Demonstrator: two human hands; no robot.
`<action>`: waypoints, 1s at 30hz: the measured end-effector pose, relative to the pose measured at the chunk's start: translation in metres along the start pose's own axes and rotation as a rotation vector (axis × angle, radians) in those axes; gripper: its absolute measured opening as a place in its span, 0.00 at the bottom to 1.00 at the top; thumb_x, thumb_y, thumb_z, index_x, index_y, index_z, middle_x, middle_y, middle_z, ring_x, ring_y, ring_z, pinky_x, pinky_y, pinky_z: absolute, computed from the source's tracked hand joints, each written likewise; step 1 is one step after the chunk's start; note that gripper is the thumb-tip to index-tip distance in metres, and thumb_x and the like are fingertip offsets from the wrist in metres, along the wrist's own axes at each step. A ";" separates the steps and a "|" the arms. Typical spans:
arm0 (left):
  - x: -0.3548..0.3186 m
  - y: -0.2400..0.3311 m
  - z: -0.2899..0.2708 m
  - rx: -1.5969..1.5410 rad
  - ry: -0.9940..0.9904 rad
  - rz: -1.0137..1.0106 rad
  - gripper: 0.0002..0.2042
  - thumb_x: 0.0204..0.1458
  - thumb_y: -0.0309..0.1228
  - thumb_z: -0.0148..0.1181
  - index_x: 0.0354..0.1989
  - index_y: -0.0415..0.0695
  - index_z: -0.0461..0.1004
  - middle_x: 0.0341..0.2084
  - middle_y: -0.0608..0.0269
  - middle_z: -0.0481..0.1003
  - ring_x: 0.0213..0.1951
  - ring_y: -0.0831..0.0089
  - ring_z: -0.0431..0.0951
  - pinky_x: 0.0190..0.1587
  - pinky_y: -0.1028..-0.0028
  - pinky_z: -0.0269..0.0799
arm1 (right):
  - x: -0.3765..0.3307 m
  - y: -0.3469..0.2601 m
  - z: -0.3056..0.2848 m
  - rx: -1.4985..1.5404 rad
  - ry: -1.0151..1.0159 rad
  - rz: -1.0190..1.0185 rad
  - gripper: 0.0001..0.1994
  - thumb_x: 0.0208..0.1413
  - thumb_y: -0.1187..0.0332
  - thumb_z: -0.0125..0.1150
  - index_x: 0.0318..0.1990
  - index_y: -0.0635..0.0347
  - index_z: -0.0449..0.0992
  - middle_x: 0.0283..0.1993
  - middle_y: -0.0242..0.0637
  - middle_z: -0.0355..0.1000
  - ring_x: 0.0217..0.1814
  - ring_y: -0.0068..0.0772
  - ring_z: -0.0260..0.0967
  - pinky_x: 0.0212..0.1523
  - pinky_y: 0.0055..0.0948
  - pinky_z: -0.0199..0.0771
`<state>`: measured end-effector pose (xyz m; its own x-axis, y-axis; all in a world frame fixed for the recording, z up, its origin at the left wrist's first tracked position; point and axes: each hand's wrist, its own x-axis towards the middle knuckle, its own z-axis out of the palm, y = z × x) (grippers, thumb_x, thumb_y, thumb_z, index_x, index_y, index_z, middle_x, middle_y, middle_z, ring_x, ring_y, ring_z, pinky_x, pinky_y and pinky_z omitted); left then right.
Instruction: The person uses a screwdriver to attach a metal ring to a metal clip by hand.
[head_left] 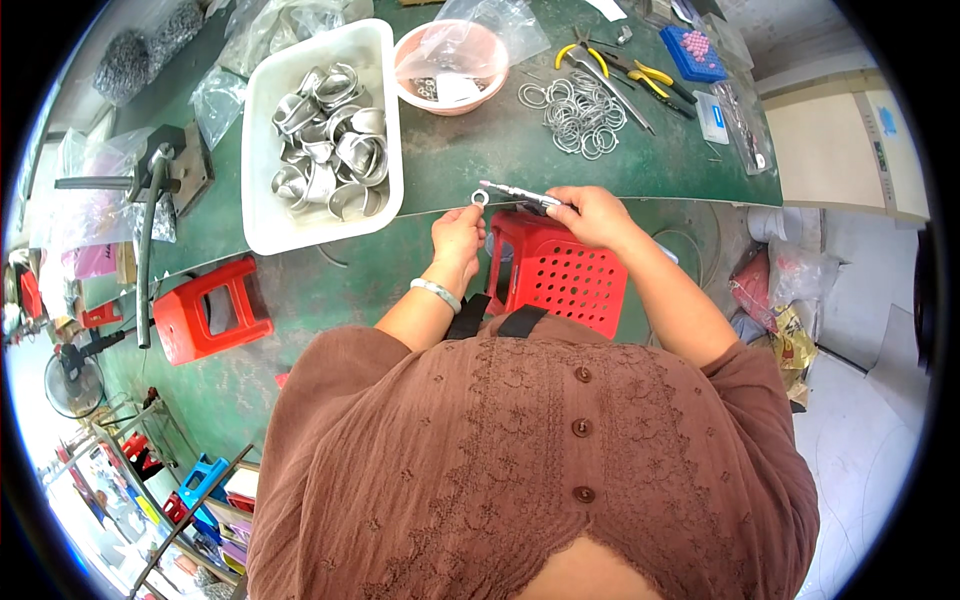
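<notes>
In my left hand [458,238] a small silver metal ring [480,198] is pinched between thumb and fingers, just off the table's front edge. My right hand [592,216] grips a slim metal rotary handpiece [522,193], which points left. Its small pinkish grinding tip [486,184] is at the upper side of the ring; whether they touch I cannot tell. Beyond my right hand a loose heap of silver rings [585,118] lies on the green tabletop [470,150].
A white tray [255,150] of curved metal pieces stands left, beside a pink bowl [402,60] with plastic film. Yellow-handled pliers [572,60] and a blue block [690,65] with pink bits lie far right. Red stools [560,275] stand below; a metal bar fixture [150,230] juts at left.
</notes>
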<state>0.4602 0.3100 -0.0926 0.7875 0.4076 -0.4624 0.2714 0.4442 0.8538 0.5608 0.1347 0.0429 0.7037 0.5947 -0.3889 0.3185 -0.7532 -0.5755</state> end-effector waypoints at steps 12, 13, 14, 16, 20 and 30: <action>0.002 -0.003 -0.001 -0.009 0.001 -0.006 0.06 0.43 0.28 0.56 0.22 0.42 0.66 0.13 0.69 0.65 0.13 0.82 0.61 0.14 0.83 0.55 | 0.004 0.001 0.003 -0.106 0.010 -0.049 0.11 0.46 0.64 0.53 0.38 0.53 0.73 0.33 0.42 0.70 0.37 0.46 0.67 0.37 0.36 0.65; 0.002 -0.003 -0.001 -0.012 0.004 -0.011 0.05 0.43 0.28 0.56 0.22 0.42 0.66 0.13 0.69 0.65 0.13 0.82 0.61 0.14 0.83 0.55 | 0.005 0.002 0.004 -0.123 0.008 -0.050 0.11 0.46 0.64 0.53 0.38 0.53 0.73 0.34 0.42 0.70 0.37 0.45 0.67 0.37 0.37 0.65; 0.002 -0.004 -0.001 -0.016 0.007 -0.015 0.05 0.43 0.28 0.56 0.22 0.42 0.66 0.13 0.69 0.65 0.13 0.82 0.61 0.14 0.83 0.55 | 0.005 0.003 0.005 -0.140 0.005 -0.052 0.11 0.46 0.64 0.53 0.38 0.53 0.73 0.34 0.42 0.70 0.38 0.45 0.66 0.38 0.37 0.65; 0.005 -0.008 -0.003 0.004 -0.017 0.005 0.05 0.43 0.28 0.56 0.22 0.42 0.66 0.13 0.69 0.65 0.13 0.82 0.61 0.14 0.83 0.55 | 0.005 0.002 0.006 -0.141 0.010 -0.053 0.11 0.46 0.64 0.53 0.38 0.53 0.73 0.35 0.42 0.70 0.38 0.45 0.66 0.38 0.37 0.66; 0.006 -0.010 -0.004 0.009 -0.019 0.012 0.05 0.43 0.28 0.56 0.22 0.42 0.66 0.13 0.69 0.65 0.13 0.82 0.61 0.14 0.83 0.55 | 0.005 0.001 0.005 -0.137 -0.005 -0.046 0.12 0.47 0.62 0.51 0.39 0.53 0.73 0.35 0.43 0.70 0.40 0.46 0.66 0.40 0.40 0.64; 0.002 -0.006 -0.002 -0.035 -0.001 0.013 0.05 0.43 0.28 0.56 0.23 0.42 0.67 0.14 0.69 0.65 0.14 0.82 0.62 0.15 0.83 0.56 | 0.005 -0.001 0.004 -0.139 -0.001 -0.049 0.12 0.47 0.62 0.51 0.38 0.53 0.73 0.34 0.43 0.70 0.39 0.46 0.66 0.39 0.40 0.64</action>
<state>0.4589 0.3093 -0.0993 0.7910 0.4129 -0.4514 0.2417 0.4668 0.8507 0.5615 0.1392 0.0387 0.6841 0.6323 -0.3636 0.4377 -0.7546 -0.4888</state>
